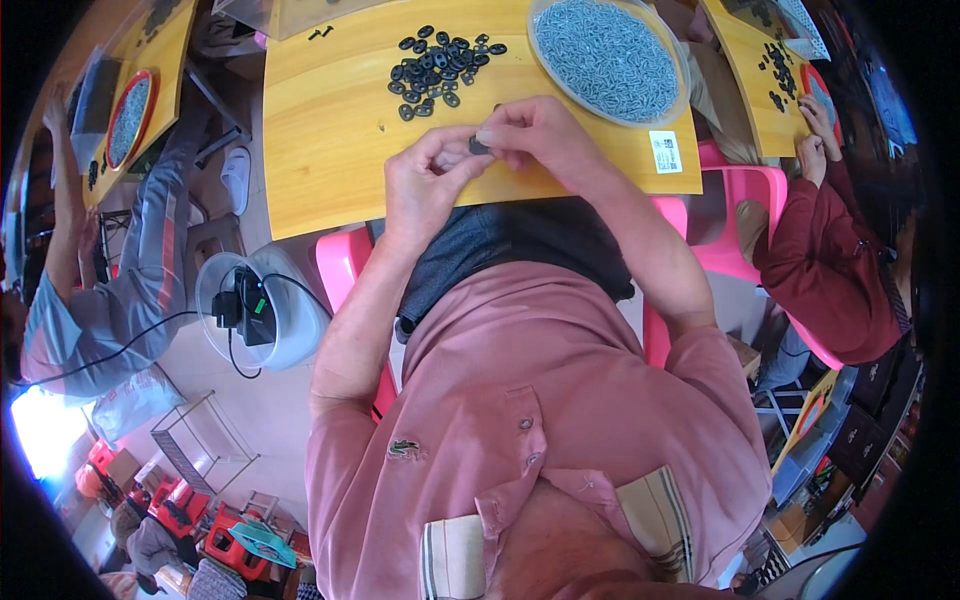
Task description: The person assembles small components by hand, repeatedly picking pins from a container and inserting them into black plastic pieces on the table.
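Note:
Above the near edge of the wooden table my two hands meet at the fingertips. My left hand (422, 185) is closed, pinching a small black oval piece (479, 146) between thumb and fingers. My right hand (540, 140) presses its thumb and bent fingers together against the same spot; what lies inside that pinch is mostly hidden. Just beyond my hands lies a loose pile of black oval pieces with two holes each (440, 70). To the right of the pile stands a round clear tub (684, 92) full of small silvery screws (607, 60).
Two dark screw-like bits (321, 32) lie at the table's (320, 130) far left. A white label (665, 152) is stuck near its right corner. A white bucket (310, 318) with black adapters and cables stands on the floor at left. People work at tables on both sides.

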`<state>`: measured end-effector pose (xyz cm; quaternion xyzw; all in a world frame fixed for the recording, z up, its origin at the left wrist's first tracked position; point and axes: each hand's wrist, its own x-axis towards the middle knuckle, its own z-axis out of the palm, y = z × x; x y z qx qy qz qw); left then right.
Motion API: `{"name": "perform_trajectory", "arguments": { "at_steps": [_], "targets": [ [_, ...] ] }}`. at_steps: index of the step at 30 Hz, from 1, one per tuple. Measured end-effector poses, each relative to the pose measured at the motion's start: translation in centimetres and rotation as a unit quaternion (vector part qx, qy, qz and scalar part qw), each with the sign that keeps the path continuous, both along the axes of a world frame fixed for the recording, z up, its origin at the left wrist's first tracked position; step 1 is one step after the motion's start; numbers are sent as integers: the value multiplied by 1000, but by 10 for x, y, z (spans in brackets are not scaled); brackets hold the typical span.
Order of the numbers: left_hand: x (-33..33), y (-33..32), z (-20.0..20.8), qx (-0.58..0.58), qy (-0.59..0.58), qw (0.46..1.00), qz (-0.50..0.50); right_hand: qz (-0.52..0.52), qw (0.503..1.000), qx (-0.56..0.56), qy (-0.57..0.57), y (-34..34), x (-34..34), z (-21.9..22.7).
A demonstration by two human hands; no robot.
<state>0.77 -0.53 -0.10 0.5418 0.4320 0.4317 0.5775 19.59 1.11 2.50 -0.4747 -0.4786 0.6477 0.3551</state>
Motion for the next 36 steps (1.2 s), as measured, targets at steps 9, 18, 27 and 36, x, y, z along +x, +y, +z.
{"name": "perform_trajectory", "arguments": {
  "at_steps": [9, 18, 27, 36],
  "targets": [
    [2, -10, -1, 79, 95, 992, 39, 40, 995, 9, -88, -6, 1, 10],
    [3, -20, 6, 133, 160, 977, 49, 32, 998, 9, -48, -17, -1, 7],
    [5, -11, 15, 143, 137, 979, 55, 20, 998, 35, -50, -12, -1, 10],
    [3, -9, 8, 129, 129, 983, 24, -80, 957, 278, -5, 81, -17, 124]
  ]
}}
